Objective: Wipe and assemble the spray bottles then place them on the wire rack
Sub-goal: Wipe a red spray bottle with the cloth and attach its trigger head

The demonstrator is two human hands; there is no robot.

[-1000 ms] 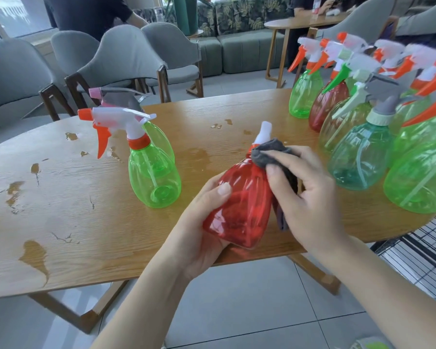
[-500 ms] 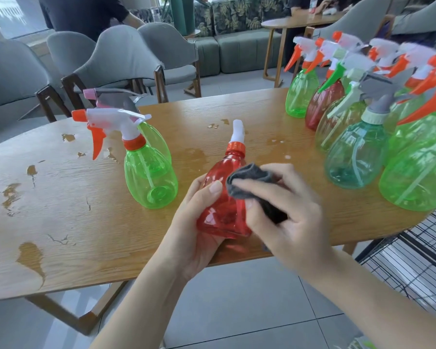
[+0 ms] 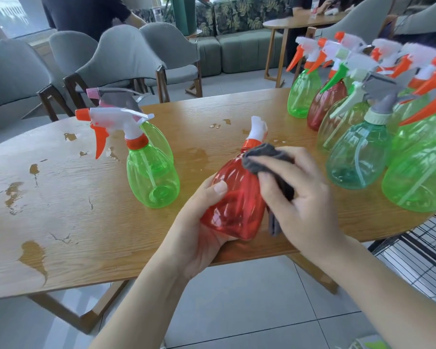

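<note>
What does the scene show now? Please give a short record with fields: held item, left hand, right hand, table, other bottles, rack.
held item: red transparent plastic spray bottle, tilted, over the table's near edge
left hand: left hand grips the bottle's base
right hand: right hand presses a dark grey cloth to its shoulder
table: light wooden table with wet patches
other bottles: green transparent spray bottle at left; cluster at right
rack: black wire rack, lower right

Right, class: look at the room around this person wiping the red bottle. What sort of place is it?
Probably a café or lounge-style seating area: grey upholstered chairs around a wooden table, a leaf-patterned sofa behind, and a second table where other people sit.
</note>
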